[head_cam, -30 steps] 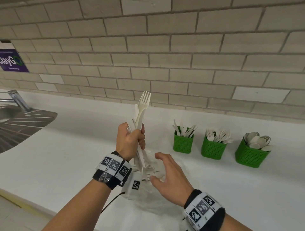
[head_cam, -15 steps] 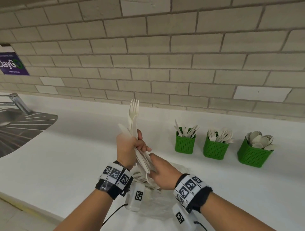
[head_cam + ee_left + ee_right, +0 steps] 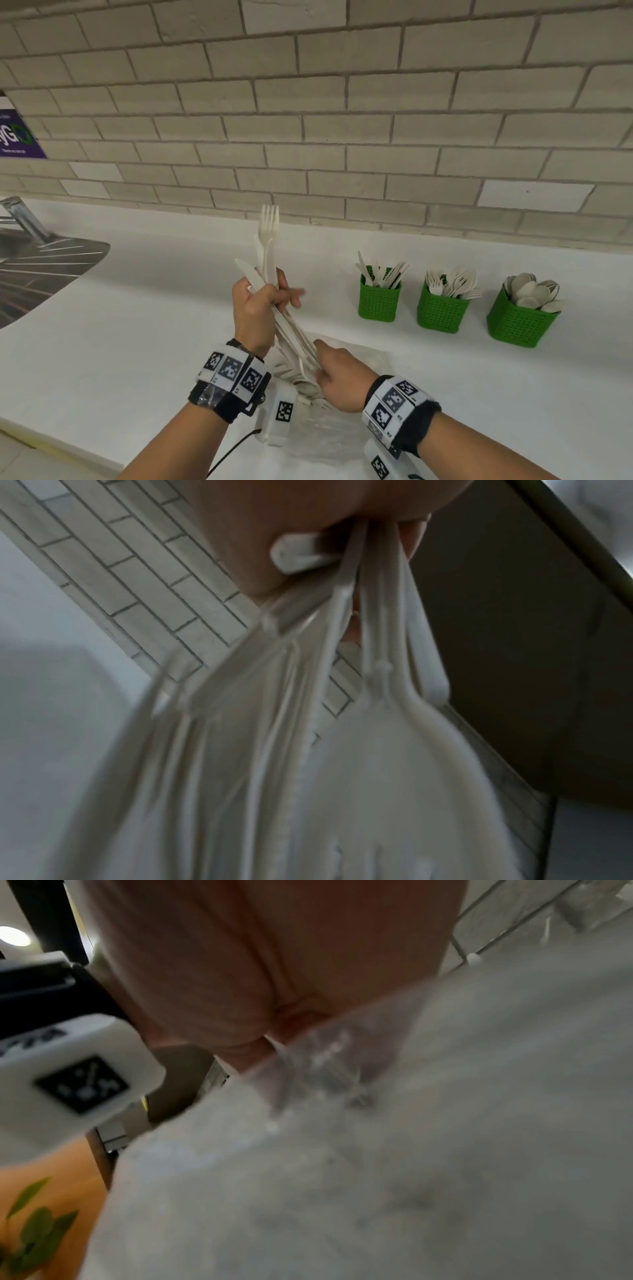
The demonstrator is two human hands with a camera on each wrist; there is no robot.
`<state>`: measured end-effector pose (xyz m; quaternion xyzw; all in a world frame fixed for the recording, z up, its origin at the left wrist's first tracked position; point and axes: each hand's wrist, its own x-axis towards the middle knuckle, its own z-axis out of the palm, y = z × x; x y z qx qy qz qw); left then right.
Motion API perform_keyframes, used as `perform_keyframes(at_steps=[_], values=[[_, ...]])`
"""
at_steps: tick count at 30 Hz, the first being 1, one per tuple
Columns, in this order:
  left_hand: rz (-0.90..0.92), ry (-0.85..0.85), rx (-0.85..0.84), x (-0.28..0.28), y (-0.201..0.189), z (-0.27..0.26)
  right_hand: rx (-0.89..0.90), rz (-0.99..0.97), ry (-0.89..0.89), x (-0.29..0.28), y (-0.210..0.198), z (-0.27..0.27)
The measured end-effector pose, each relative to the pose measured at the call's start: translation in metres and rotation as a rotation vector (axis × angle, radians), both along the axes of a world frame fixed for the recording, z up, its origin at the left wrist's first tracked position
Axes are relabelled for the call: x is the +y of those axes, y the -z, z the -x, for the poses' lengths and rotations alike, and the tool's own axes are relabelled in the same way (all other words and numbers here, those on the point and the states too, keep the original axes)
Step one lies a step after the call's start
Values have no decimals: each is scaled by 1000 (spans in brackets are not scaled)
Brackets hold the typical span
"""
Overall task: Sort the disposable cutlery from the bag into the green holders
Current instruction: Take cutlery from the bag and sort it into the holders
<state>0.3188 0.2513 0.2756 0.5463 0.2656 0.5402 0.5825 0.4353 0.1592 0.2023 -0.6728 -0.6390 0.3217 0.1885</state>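
My left hand (image 3: pixel 260 305) grips a bundle of white disposable cutlery (image 3: pixel 270 274) upright above the counter, a fork's tines (image 3: pixel 269 219) topmost. In the left wrist view the cutlery (image 3: pixel 342 674) fans out below the left hand (image 3: pixel 308 520). My right hand (image 3: pixel 337 373) has its fingers curled on the bundle's lower ends, just above the clear plastic bag (image 3: pixel 342 435). The right wrist view shows blurred crumpled bag (image 3: pixel 329 1064) under the palm. Three green holders stand to the right: knives (image 3: pixel 378 303), forks (image 3: pixel 442 313), spoons (image 3: pixel 520 323).
A white counter (image 3: pixel 120 325) runs along a tiled wall (image 3: pixel 342 137). A steel sink drainer (image 3: pixel 44 270) and tap (image 3: pixel 20 216) sit at the far left. The counter's front edge (image 3: pixel 61 442) is near my left forearm.
My right hand, open over the bag a second ago, has moved left and closed on the bundle's lower ends. The left hand has tilted the bundle slightly.
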Motion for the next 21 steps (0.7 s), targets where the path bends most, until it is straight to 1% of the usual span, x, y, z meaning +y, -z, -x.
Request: perform_keyframes(at_steps=[2,4,6,7,10,13,15,18,21], values=[[15,-38,-57,10,-5,4,2,29,22,-5,5,-3],[140,-40,-160,19,-6,8,31,18,86,-9,10,-6],[255,-38,-181,19,-3,9,37,17,105,-13,11,-6],[275,-38,-169,17,-1,8,31,20,89,-14,11,-5],[212,-49,-146,14,-8,6,5,30,43,-21,10,-5],[103,-77,-172,24,-32,17,-28,46,11,-28,1,-10],[64,-93,-189,33,-47,26,-75,68,-6,-31,-2,-11],[64,-70,-183,38,-55,33,-229,109,-60,-30,1,-6],[50,-41,-149,31,-52,31,-377,175,-118,-27,11,3]])
